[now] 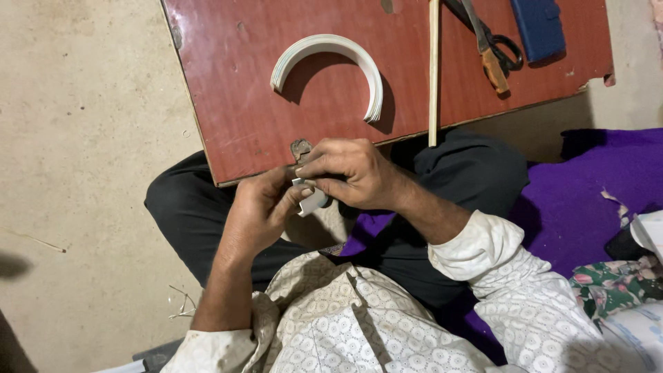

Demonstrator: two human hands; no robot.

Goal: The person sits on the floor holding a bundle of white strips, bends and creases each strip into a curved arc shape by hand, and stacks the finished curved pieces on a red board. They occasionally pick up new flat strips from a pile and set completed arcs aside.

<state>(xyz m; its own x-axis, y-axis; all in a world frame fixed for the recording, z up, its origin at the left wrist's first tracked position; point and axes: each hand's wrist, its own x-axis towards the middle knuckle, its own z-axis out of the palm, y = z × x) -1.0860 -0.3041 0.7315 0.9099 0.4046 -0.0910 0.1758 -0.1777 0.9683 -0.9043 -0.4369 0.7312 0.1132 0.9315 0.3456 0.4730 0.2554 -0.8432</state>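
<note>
Both hands, left hand and right hand, pinch a small white strip at the counter edge, close for control, white arc parked above.

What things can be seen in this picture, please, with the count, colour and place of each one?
board: one, dark red, across the person's knees
curved stack of strips: one, white, standing on edge on the board
stick: one, pale wood, lying on the board, end past its near edge
scissors: one pair, dark with a brown handle, far side of the board
case: one, blue, far right of the board
cloth: one, purple, on the floor at right
small white piece: one, white, held between both hands
left hand: one, holding the piece from below
right hand: one, pinching the piece from above
</note>
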